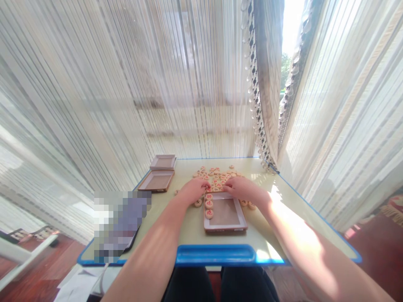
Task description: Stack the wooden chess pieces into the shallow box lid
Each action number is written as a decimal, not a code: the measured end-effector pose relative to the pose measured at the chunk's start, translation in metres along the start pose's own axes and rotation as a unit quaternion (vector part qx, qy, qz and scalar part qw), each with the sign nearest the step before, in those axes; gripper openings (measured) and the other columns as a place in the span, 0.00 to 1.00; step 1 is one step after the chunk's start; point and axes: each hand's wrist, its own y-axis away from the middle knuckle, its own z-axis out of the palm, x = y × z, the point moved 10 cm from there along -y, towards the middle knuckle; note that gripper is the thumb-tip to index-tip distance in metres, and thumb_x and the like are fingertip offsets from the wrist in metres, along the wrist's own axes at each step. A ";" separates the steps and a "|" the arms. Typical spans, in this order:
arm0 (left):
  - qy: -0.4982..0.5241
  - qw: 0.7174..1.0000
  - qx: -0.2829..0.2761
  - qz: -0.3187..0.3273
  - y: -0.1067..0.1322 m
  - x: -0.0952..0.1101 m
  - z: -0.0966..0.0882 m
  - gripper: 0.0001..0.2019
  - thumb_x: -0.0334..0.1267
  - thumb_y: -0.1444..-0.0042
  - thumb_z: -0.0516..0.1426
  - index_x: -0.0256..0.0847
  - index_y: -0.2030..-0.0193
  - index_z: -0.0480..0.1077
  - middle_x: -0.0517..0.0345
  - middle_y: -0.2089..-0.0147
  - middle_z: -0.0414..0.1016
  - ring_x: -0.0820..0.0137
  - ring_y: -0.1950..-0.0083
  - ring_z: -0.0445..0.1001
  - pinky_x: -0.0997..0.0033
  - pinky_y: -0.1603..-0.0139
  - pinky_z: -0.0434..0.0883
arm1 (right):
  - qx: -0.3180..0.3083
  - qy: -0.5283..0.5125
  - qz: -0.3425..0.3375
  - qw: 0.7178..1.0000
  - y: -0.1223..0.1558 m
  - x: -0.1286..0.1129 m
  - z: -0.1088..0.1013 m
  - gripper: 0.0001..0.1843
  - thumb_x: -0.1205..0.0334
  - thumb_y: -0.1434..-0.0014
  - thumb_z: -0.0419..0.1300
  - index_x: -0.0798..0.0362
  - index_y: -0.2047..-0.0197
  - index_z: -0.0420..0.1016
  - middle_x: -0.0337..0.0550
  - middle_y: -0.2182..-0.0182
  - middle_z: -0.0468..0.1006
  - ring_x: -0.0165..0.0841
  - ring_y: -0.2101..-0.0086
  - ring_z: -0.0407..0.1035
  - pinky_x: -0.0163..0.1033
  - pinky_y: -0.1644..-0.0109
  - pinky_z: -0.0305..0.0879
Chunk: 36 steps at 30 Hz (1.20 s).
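Observation:
A shallow box tray (225, 212) lies on the table in front of me. Three round xiangqi pieces with red characters (209, 204) form a column along its left side. Beyond the tray is a loose pile of xiangqi pieces (217, 183), some marked red, others dark. My left hand (195, 188) is at the pile's near left edge, thumb and fingers closed around a piece with red marking (206, 187). On the right, my right hand (236, 186) has its fingers bent together down at the pile; whatever lies under its fingertips is hidden.
Box parts (156, 180) sit at the far left of the table (270, 226). A blurred-out device (126, 222) lies at the left edge. Loose pieces (198, 203) lie beside the tray. A blue handle bar (215, 254) edges the front; string curtains (195, 84) hang behind.

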 end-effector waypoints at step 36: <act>0.077 0.991 0.095 -0.053 -0.006 -0.013 -0.009 0.16 0.33 0.42 0.46 0.37 0.52 0.70 0.51 0.47 0.71 0.67 0.45 0.67 0.67 0.42 0.62 | 0.120 -0.047 0.244 0.961 -0.006 0.094 -0.006 0.18 0.67 0.47 0.51 0.56 0.55 0.74 0.51 0.60 0.78 0.38 0.59 0.71 0.37 0.60 0.64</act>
